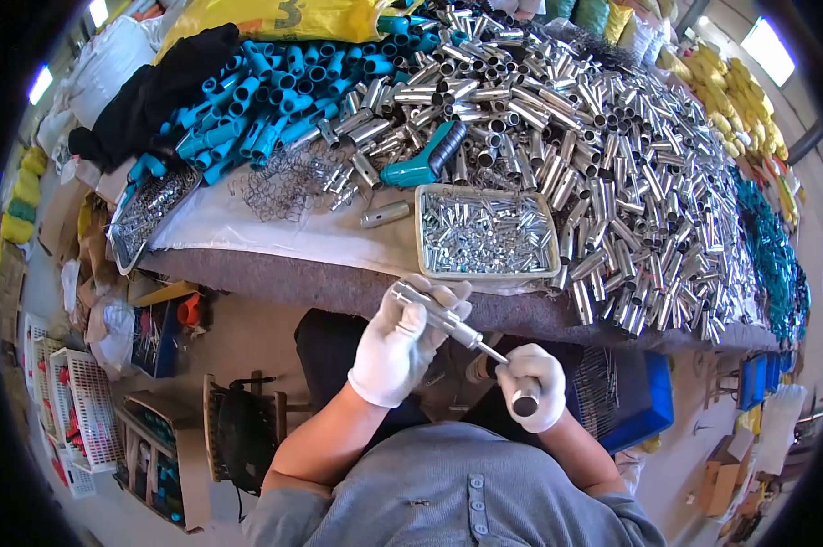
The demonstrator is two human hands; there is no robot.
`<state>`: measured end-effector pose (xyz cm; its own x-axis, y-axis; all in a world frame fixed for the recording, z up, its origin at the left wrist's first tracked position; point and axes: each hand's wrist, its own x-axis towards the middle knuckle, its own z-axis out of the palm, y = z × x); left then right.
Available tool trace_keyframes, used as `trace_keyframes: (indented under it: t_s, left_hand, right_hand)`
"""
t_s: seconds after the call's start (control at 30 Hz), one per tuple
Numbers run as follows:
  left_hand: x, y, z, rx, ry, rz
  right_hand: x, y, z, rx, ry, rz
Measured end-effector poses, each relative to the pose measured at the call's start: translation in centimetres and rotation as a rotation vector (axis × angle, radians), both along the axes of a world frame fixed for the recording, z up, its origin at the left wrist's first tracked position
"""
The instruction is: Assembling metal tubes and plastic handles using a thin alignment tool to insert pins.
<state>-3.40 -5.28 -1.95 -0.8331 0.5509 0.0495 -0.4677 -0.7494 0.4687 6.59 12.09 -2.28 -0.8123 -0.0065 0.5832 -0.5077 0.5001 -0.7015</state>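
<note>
Head view: we record both hands in white gloves, working just below the near edge of the workbench (275,273). The left hand (401,346) is closed around a slim metal tube assembly (439,317), which slants from about ten o'clock down toward four o'clock. The right hand (532,385) is closed around a short metal tube (526,401), its open end facing the camera, held at four o'clock from the assembly's thin lower end; we cannot tell whether the two parts touch. At twelve o'clock from the hands, a shallow tray (487,272) of small metal parts sits at the bench edge. A large heap of silver tubes (603,155) spreads from twelve to two o'clock. Teal plastic tubes (257,100) lie piled at eleven o'clock, with a teal-handled tool (425,159) beside them. A loose tangle of springs (284,182) lies at eleven o'clock. A blue crate (644,401) sits under the bench at three o'clock.
</note>
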Motion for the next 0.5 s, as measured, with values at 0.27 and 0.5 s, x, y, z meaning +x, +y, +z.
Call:
trace_keyframes:
  t_s: [0.27,0.5]
  left_hand:
    - [0.5,0.8,-0.3,0.003,0.023,0.017]
    - [0.5,-0.4,0.2,0.151,-0.240,0.001]
  right_hand:
    - [-0.3,-1.6,1.5,-1.533,-0.988,0.218]
    - [-0.1,-1.7,-0.5,-0.086,-0.128,0.006]
